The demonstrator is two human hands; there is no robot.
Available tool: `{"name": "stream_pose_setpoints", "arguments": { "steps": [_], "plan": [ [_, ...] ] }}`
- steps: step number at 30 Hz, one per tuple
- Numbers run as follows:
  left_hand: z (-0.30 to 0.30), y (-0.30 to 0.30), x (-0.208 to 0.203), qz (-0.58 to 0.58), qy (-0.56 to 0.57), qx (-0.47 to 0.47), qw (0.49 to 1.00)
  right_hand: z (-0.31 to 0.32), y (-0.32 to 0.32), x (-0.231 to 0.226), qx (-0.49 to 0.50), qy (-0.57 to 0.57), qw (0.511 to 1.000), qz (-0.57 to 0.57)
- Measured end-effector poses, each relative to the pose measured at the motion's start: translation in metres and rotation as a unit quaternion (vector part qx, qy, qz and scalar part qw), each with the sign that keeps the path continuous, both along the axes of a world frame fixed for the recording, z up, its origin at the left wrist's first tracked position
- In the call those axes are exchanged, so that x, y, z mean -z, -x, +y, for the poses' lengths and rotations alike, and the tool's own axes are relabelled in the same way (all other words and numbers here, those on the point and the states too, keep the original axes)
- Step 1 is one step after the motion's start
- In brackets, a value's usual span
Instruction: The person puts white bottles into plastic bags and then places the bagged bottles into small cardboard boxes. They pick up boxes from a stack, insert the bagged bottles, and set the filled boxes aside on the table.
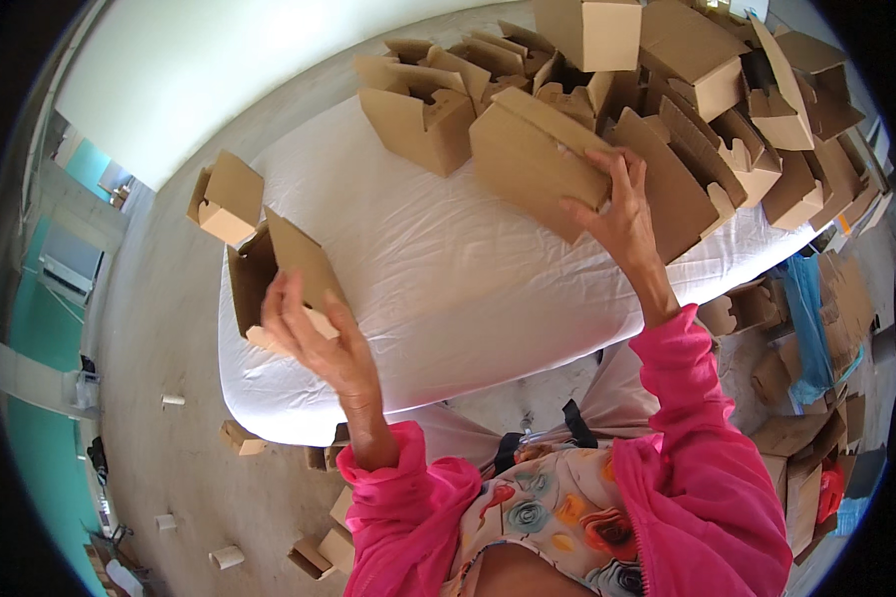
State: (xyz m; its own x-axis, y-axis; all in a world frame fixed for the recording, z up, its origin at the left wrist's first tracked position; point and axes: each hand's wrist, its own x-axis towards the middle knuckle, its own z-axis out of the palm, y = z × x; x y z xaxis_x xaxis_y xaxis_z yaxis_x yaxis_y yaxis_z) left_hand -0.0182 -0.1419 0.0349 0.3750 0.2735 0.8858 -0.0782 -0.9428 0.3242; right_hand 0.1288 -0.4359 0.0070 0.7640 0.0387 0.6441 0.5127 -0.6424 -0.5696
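Note:
On the left part of the white-covered table [448, 298] stands an open brown cardboard box [311, 261], its flap raised. My left hand [319, 336] is in front of its near side, fingers apart; whether the fingertips touch the cardboard I cannot tell. Farther right, my right hand [622, 204] has its thumb and fingers on the near right end of another cardboard box [528, 159], which leans at the front of a crowd of similar boxes. That end is partly hidden behind the fingers.
Several open boxes [418, 124] crowd the table's far and right side, some stacked. One more box [231, 194] lies past the left edge. Cardboard and a blue plastic sheet [808, 328] are at the right. Small white rolls [226, 557] lie on the floor at left.

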Motion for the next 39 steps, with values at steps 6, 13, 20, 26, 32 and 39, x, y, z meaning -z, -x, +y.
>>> {"name": "stream_pose_setpoints", "arguments": {
  "steps": [6, 13, 20, 26, 32, 39],
  "plan": [
    [0.052, 0.014, 0.000, 0.209, -0.075, -0.210, 0.952, 0.029, -0.024, 0.017, 0.104, 0.039, 0.994, 0.021],
    [0.054, 0.024, 0.004, 0.231, -0.057, -0.072, 0.968, 0.041, 0.021, -0.021, -0.004, 0.012, 0.989, -0.149],
    [0.001, 0.018, -0.017, 0.223, -0.049, 0.254, 0.940, 0.092, 0.063, -0.066, -0.293, 0.064, 0.938, -0.174],
    [0.023, 0.016, -0.010, 0.177, -0.015, 0.254, 0.951, 0.097, 0.061, -0.053, -0.342, 0.197, 0.908, -0.138],
    [0.101, -0.008, 0.009, 0.039, 0.218, 0.232, 0.947, 0.098, 0.060, -0.042, -0.257, 0.295, 0.912, -0.124],
    [0.265, -0.123, -0.004, 0.023, -0.002, 0.020, 1.000, 0.112, 0.066, -0.051, -0.244, 0.285, 0.922, -0.097]
  ]
}}
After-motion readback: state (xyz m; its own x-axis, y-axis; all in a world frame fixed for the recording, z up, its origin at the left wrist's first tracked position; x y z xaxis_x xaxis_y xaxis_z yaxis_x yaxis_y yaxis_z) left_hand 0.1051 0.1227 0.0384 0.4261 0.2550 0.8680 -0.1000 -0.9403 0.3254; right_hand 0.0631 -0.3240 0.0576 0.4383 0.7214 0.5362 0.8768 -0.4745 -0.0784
